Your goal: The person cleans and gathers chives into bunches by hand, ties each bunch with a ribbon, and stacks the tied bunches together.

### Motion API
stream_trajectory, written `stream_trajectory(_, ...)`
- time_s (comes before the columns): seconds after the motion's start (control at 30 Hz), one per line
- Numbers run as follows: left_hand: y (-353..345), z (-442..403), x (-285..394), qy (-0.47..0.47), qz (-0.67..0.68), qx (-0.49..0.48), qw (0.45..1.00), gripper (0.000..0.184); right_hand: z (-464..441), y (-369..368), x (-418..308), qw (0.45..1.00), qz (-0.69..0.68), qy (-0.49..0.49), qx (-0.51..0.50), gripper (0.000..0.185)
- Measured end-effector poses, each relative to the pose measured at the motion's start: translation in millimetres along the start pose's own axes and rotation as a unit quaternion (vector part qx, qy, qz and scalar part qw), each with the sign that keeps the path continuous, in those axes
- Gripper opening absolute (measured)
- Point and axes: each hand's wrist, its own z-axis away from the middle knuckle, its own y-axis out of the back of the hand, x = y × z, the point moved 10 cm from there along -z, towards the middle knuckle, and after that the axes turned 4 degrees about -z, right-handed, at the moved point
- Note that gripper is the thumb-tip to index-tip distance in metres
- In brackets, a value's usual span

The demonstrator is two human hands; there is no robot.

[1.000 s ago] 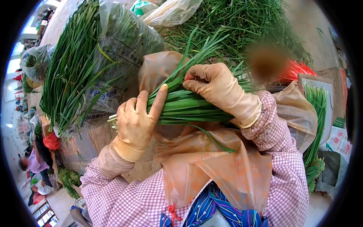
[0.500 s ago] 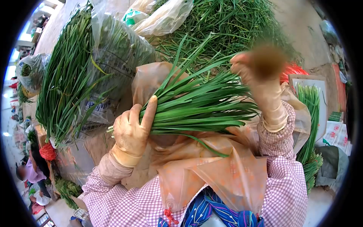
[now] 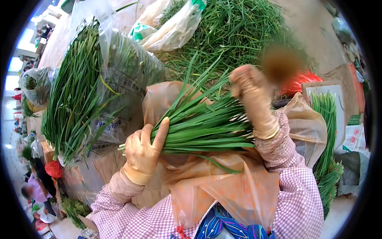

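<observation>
My left hand, in a tan rubber glove, is wrapped round the stem end of a bunch of long green leaves, its forefinger lying on top. The cut ends poke out left of the palm and the leaves fan out to the right. Over the leaf tips on the right, my right hand, gloved too, is raised with its fingers curled together. It is blurred, and whether anything is between the fingers cannot be made out.
A plastic bag with a large leafy bundle stands at left. Loose green leaves are heaped beyond my hands. At right are red strands and a tied green bunch. A person is at far left.
My right hand has moved from the leaves near my left hand, out to the right past the leaf tips, then slightly back left. The leaves have fanned out; my left hand keeps its hold.
</observation>
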Motion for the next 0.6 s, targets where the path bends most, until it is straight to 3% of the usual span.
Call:
stream_trajectory(0.03, -0.9, 0.3, -0.9, -0.001, 0.008, 0.0, 1.0, 0.058, -7.1, 23.1, -0.1, 0.997, -0.064, 0.002, 0.045, 0.018)
stream_trajectory(0.17, -5.1, -4.6, -12.0, 0.021, 0.078, -0.034, 0.996, 0.07, -16.4, 88.9, -29.7, 0.99, -0.028, 0.037, 0.13, 0.012)
stream_trajectory(0.2, -0.2, -9.6, -13.0, 0.018, 0.073, -0.03, 0.997, 0.07, -17.9, 106.2, -39.3, 0.985, 0.091, 0.078, 0.122, 0.015)
stream_trajectory(0.27, -0.6, -18.5, -35.7, 0.141, 0.345, -0.059, 0.926, 0.07, -12.4, 136.8, -51.5, 0.959, 0.233, 0.085, 0.135, 0.022)
stream_trajectory(0.3, 6.1, -24.2, -40.1, 0.138, 0.336, -0.053, 0.93, 0.07, -8.3, 149.4, -59.7, 0.936, 0.288, 0.107, 0.174, 0.024)
stream_trajectory(0.33, -17.0, -19.2, -45.3, 0.224, 0.497, -0.156, 0.824, 0.066, -3.8, 157.0, -64.8, 0.931, 0.288, 0.118, 0.192, 0.024)
stream_trajectory(0.37, -33.4, -10.9, -38.9, 0.298, 0.629, -0.249, 0.673, 0.061, 2.7, 162.3, -69.6, 0.925, 0.288, 0.13, 0.21, 0.025)
stream_trajectory(0.4, -33.3, -12.7, -28.2, 0.302, 0.679, -0.329, 0.583, 0.049, 9.0, 163.4, -71.0, 0.927, 0.277, 0.138, 0.212, 0.025)
stream_trajectory(0.43, -22.5, -21.9, -26.4, 0.3, 0.674, -0.324, 0.592, 0.049, 9.2, 152.4, -55.5, 0.956, 0.25, 0.083, 0.126, 0.023)
stream_trajectory(0.5, -14.9, -31.0, -6.0, 0.391, 0.765, -0.294, 0.418, 0.048, 27.8, 114.3, -36.4, 0.97, 0.244, 0.012, -0.016, 0.017)
stream_trajectory(0.53, -26.0, -34.6, 3.0, 0.349, 0.787, -0.304, 0.408, 0.048, 42.9, 81.5, -32.5, 0.961, 0.267, -0.005, -0.066, 0.012)
stream_trajectory(0.57, -28.7, -38.8, 15.1, 0.344, 0.797, -0.312, 0.385, 0.048, 60.9, 48.5, -25.3, 0.979, 0.146, 0.0, -0.145, 0.011)
stream_trajectory(0.6, -37.1, -39.1, 26.7, 0.327, 0.802, -0.335, 0.372, 0.049, 79.8, 19.4, -40.4, 0.972, 0.158, 0.041, -0.17, 0.021)
